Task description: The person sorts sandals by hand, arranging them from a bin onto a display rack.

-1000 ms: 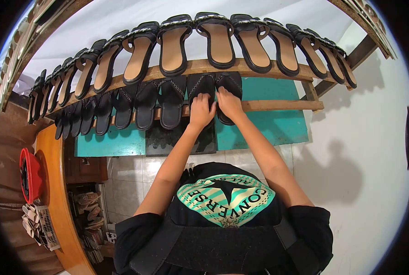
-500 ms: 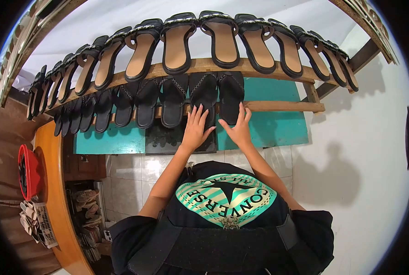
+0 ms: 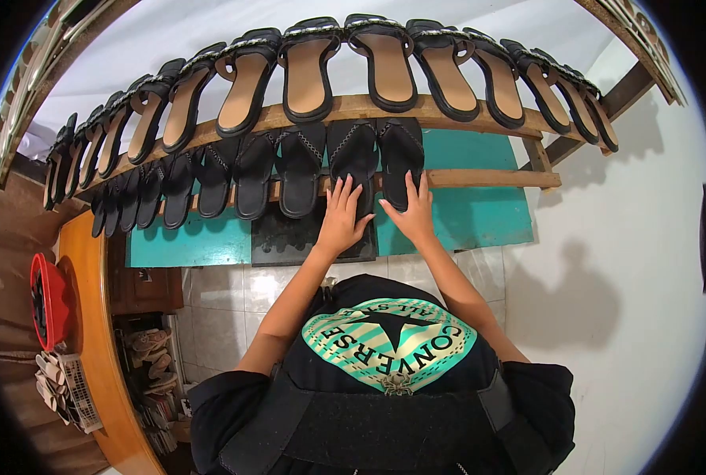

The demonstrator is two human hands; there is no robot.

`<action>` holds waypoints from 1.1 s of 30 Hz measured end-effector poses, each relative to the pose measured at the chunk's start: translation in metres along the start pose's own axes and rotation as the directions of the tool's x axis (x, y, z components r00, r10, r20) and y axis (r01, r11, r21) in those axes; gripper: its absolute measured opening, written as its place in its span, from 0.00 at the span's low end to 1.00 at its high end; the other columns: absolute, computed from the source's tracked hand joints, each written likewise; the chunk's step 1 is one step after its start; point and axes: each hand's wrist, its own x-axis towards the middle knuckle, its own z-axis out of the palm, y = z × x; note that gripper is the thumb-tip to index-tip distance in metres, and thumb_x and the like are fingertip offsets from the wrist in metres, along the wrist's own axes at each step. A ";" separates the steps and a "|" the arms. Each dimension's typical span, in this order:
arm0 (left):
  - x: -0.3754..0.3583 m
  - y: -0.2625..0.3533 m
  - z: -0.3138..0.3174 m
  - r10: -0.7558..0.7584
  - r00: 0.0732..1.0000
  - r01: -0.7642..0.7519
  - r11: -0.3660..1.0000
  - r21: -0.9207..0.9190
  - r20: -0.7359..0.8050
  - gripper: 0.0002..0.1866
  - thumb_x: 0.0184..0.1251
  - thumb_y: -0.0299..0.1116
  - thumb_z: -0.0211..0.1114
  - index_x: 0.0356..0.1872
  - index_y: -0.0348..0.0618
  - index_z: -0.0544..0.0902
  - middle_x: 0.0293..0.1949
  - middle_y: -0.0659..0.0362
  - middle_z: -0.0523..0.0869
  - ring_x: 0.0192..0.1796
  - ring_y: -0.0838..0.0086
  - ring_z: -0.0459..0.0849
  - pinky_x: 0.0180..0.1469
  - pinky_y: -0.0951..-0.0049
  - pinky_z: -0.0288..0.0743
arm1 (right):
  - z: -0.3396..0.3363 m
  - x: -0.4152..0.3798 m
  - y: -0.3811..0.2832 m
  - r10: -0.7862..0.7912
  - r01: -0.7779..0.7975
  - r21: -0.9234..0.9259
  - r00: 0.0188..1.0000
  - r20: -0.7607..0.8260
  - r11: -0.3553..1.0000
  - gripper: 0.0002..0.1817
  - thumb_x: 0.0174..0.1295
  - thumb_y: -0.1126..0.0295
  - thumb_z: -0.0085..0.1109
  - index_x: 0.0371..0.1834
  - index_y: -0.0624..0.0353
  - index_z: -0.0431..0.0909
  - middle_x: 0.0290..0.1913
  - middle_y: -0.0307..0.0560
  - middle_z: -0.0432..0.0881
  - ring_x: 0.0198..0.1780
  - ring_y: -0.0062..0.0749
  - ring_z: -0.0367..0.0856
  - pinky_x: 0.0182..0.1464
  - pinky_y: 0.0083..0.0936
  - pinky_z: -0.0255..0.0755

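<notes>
My left hand (image 3: 342, 215) lies against the heel end of a black thong sandal (image 3: 353, 154), its fingers stretched over the sole and the thumb spread to the right. Just beside it, my right hand (image 3: 412, 215) touches the lower part of the last black sandal (image 3: 401, 150) in the lower row. Its fingers are apart, with the thumb at the left edge of the heel. Both sandals lean on the lower wooden rail (image 3: 487, 179), toes upward. Neither hand wraps around a sandal.
Several more black sandals (image 3: 299, 178) continue the row leftward. Above, tan-soled black slides (image 3: 309, 75) line an upper wooden rail (image 3: 353, 108). Behind and below is a teal board (image 3: 479, 218). At the left are an orange tabletop (image 3: 91, 317), a red basin (image 3: 52, 301) and a basket (image 3: 79, 392).
My right hand has shifted slightly up and left, bringing its fingers further onto the end sandal's sole. The left hand has barely moved.
</notes>
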 end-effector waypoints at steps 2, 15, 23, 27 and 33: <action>0.000 -0.001 0.001 0.013 1.000 -0.013 1.000 0.000 -0.004 0.30 0.50 0.40 0.60 0.53 0.36 0.63 0.59 0.44 0.56 0.62 0.49 0.52 0.59 0.50 0.47 | 0.000 0.000 0.002 -0.025 0.025 -0.013 1.000 -0.002 1.000 0.43 0.41 0.50 0.61 0.59 0.62 0.55 0.59 0.73 0.48 0.53 0.65 0.58 0.51 0.43 0.59; -0.029 0.009 -0.022 -0.034 0.998 0.034 0.999 0.015 -0.050 0.28 0.48 0.36 0.61 0.53 0.43 0.65 0.58 0.47 0.60 0.61 0.52 0.56 0.58 0.52 0.52 | -0.027 -0.042 -0.026 0.083 -0.083 -0.095 0.997 -0.001 0.992 0.45 0.44 0.45 0.56 0.62 0.54 0.50 0.62 0.67 0.46 0.59 0.60 0.52 0.55 0.50 0.50; -0.081 0.019 -0.053 -0.069 0.990 0.066 0.997 -0.028 -0.122 0.23 0.48 0.27 0.60 0.49 0.41 0.69 0.55 0.47 0.65 0.57 0.50 0.62 0.55 0.60 0.59 | -0.036 -0.107 -0.049 -0.021 0.018 0.032 0.996 0.085 0.999 0.36 0.49 0.56 0.56 0.61 0.53 0.53 0.64 0.60 0.43 0.64 0.58 0.42 0.58 0.57 0.40; -0.120 0.040 -0.068 -0.080 0.987 0.075 0.996 -0.036 -0.138 0.24 0.46 0.26 0.60 0.49 0.41 0.69 0.55 0.49 0.65 0.57 0.52 0.62 0.56 0.60 0.58 | -0.040 -0.137 -0.068 -0.052 0.044 0.061 0.990 0.133 0.997 0.35 0.50 0.58 0.56 0.60 0.53 0.54 0.64 0.59 0.43 0.64 0.57 0.42 0.58 0.55 0.41; -0.216 0.080 -0.084 -0.247 0.956 0.259 0.964 0.061 -0.157 0.24 0.48 0.28 0.59 0.51 0.44 0.68 0.56 0.50 0.63 0.59 0.53 0.59 0.57 0.54 0.54 | -0.047 -0.204 -0.103 -0.142 0.112 0.149 0.967 0.213 0.983 0.33 0.49 0.59 0.55 0.60 0.52 0.56 0.64 0.57 0.43 0.64 0.55 0.42 0.58 0.56 0.40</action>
